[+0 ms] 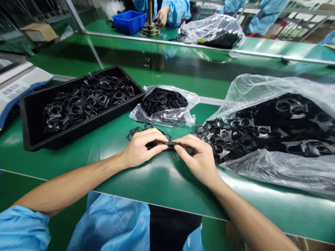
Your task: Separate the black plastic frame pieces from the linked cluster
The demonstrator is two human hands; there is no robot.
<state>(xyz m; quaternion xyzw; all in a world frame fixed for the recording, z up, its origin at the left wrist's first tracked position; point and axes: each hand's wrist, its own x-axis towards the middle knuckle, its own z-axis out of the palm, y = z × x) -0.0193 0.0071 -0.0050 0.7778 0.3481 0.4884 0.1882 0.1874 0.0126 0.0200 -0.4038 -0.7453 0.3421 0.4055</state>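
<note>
Between my two hands is a small black plastic part (pixel 170 144), seen nearly edge-on just above the green table. My left hand (pixel 142 146) pinches its left end between thumb and fingers. At the other end, the thumb and fingertips of my right hand (pixel 197 155) close on it too. Behind my left hand lie a few loose black ring-shaped parts (pixel 136 130). Right beside my right hand, a heap of black frames with round holes (pixel 225 134) spills from a large clear plastic bag (pixel 251 87).
A black tray (pixel 78 134) of similar parts stands at left, near a white and blue device (pixel 23 82). A smaller clear bag (pixel 192 99) holds black rings. Across a metal rail, a co-worker's hand (pixel 163 15) is near a blue bin (pixel 129 22) and another filled bag (pixel 211 29).
</note>
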